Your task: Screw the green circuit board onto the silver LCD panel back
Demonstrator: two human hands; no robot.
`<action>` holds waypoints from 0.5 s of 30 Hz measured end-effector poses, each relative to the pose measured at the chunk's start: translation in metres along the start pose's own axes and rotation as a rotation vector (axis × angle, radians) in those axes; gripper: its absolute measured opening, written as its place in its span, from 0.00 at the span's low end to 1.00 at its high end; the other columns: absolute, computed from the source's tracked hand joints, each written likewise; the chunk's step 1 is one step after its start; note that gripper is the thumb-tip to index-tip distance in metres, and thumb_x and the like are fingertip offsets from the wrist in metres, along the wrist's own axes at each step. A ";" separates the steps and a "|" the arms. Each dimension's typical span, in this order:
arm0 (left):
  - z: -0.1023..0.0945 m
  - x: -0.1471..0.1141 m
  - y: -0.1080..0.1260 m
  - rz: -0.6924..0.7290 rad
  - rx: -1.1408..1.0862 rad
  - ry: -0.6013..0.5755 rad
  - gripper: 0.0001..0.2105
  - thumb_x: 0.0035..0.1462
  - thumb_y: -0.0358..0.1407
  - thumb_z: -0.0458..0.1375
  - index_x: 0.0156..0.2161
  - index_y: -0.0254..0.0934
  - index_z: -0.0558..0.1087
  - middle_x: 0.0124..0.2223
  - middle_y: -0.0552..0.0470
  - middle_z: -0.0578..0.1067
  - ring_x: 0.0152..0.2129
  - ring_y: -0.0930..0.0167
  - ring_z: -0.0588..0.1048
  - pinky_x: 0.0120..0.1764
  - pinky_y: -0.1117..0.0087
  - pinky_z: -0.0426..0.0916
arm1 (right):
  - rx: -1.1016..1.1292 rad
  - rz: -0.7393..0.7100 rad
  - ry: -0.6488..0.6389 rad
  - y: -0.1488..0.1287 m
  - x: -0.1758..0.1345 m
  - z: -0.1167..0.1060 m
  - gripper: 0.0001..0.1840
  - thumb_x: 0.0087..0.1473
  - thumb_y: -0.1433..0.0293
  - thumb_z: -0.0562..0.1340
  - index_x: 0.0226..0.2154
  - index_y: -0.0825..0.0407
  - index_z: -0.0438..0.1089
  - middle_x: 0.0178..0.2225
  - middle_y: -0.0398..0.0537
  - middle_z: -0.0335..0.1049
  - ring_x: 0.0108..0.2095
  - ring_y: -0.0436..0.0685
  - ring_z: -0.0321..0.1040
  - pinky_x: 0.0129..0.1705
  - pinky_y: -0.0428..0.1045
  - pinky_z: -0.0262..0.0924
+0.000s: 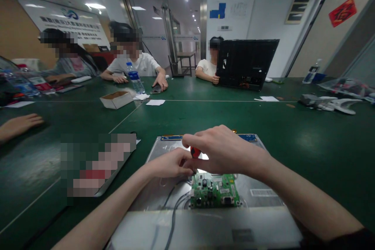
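In the head view, my right hand (227, 150) is closed round the red and black handle of a screwdriver (195, 152), held upright over a green circuit board (215, 192). The board is mounted on the silver metal back of a flat display panel (258, 213), lying on the table. My left hand (172, 164) has its fingers pinched low beside the screwdriver, at the board's upper left corner. What those fingertips grip is hidden. Dark cables (173, 218) run from the board's left side toward me. Blue strip boards (248, 137) line the panel's far edge.
Left of the panel lies a pixelated flat object (108, 164), with another person's hand (25, 125) beyond. Across the green table (181, 119) stand an open box (116, 100) and a water bottle (135, 79). A person holds a black screen housing (247, 64); several others sit nearby.
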State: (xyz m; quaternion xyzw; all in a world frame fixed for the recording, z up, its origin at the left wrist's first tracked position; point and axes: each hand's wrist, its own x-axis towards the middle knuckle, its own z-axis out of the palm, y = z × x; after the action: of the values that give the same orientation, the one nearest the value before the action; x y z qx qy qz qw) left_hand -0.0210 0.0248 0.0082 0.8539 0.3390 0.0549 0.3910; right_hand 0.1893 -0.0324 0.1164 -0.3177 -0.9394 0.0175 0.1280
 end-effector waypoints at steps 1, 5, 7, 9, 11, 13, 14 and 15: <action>0.000 0.000 0.001 -0.003 -0.007 0.008 0.08 0.53 0.37 0.60 0.37 0.35 0.76 0.35 0.50 0.77 0.36 0.62 0.73 0.38 0.68 0.67 | -0.001 0.008 -0.005 0.000 0.000 0.000 0.08 0.60 0.64 0.62 0.40 0.50 0.66 0.32 0.43 0.74 0.27 0.50 0.64 0.25 0.47 0.37; -0.001 0.002 0.006 -0.007 -0.044 -0.028 0.06 0.50 0.34 0.60 0.33 0.35 0.76 0.31 0.52 0.75 0.30 0.66 0.73 0.32 0.71 0.66 | -0.019 0.021 0.011 -0.001 0.001 0.002 0.05 0.62 0.66 0.59 0.39 0.51 0.66 0.33 0.45 0.74 0.26 0.50 0.64 0.24 0.48 0.37; -0.001 0.003 0.008 0.001 -0.056 -0.038 0.06 0.49 0.35 0.60 0.33 0.35 0.76 0.28 0.53 0.74 0.27 0.67 0.72 0.29 0.72 0.64 | -0.024 0.030 0.030 -0.001 0.001 0.003 0.07 0.63 0.67 0.56 0.42 0.52 0.65 0.36 0.46 0.74 0.26 0.50 0.63 0.24 0.48 0.38; -0.002 0.004 0.008 0.019 -0.079 -0.042 0.07 0.49 0.35 0.60 0.33 0.34 0.76 0.27 0.54 0.73 0.25 0.68 0.71 0.27 0.72 0.63 | -0.016 0.041 0.031 -0.001 0.000 0.003 0.09 0.61 0.69 0.56 0.44 0.53 0.63 0.36 0.47 0.74 0.26 0.50 0.63 0.24 0.47 0.39; -0.002 0.005 0.008 0.033 -0.104 -0.051 0.06 0.49 0.35 0.60 0.32 0.35 0.76 0.27 0.54 0.74 0.25 0.68 0.71 0.27 0.73 0.62 | -0.004 0.039 0.020 0.001 0.000 0.003 0.09 0.59 0.69 0.58 0.43 0.53 0.63 0.35 0.45 0.74 0.26 0.50 0.63 0.24 0.47 0.40; -0.002 0.004 0.009 0.029 -0.128 -0.055 0.05 0.47 0.33 0.59 0.31 0.35 0.75 0.27 0.54 0.74 0.26 0.69 0.72 0.28 0.73 0.63 | -0.003 0.040 0.009 0.003 0.000 0.002 0.07 0.59 0.67 0.60 0.40 0.52 0.65 0.32 0.43 0.73 0.26 0.50 0.62 0.25 0.47 0.40; -0.002 0.004 0.010 0.023 -0.141 -0.055 0.05 0.47 0.32 0.59 0.31 0.35 0.76 0.27 0.54 0.74 0.26 0.69 0.72 0.28 0.73 0.63 | -0.012 0.046 0.004 0.004 0.000 0.001 0.07 0.60 0.65 0.60 0.38 0.51 0.66 0.30 0.42 0.73 0.25 0.50 0.61 0.25 0.47 0.40; -0.002 0.004 0.010 0.017 -0.151 -0.055 0.05 0.46 0.32 0.59 0.31 0.35 0.76 0.27 0.54 0.74 0.26 0.69 0.72 0.29 0.73 0.63 | -0.023 0.055 -0.001 0.005 0.000 0.001 0.07 0.60 0.64 0.61 0.37 0.51 0.66 0.28 0.41 0.72 0.25 0.50 0.60 0.26 0.47 0.39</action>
State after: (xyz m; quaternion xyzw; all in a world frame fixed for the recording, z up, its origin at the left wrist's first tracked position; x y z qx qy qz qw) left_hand -0.0129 0.0236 0.0160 0.8259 0.3159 0.0602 0.4630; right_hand 0.1919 -0.0282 0.1150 -0.3447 -0.9305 0.0104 0.1234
